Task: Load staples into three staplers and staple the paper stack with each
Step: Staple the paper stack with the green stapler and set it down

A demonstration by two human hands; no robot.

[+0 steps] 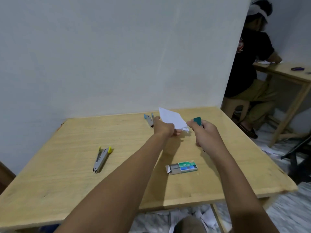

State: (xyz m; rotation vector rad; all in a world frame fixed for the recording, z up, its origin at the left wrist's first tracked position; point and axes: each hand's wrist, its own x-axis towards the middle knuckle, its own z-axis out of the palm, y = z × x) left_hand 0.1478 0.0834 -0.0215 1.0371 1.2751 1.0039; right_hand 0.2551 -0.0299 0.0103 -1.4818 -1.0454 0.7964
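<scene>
My left hand grips a small white paper stack lifted above the far part of the wooden table. My right hand holds a green stapler right beside the stack's crumpled near corner. A yellow-ended stapler lies on the table's left side. By the far edge, just left of my left hand, lies a blue-ended stapler. A green staple box with its tray slid out rests near the middle.
A white wall stands behind the table. At the right a person sits at another wooden table. Paper scraps litter the floor beneath and beside my table, and a dark chair base stands at the right.
</scene>
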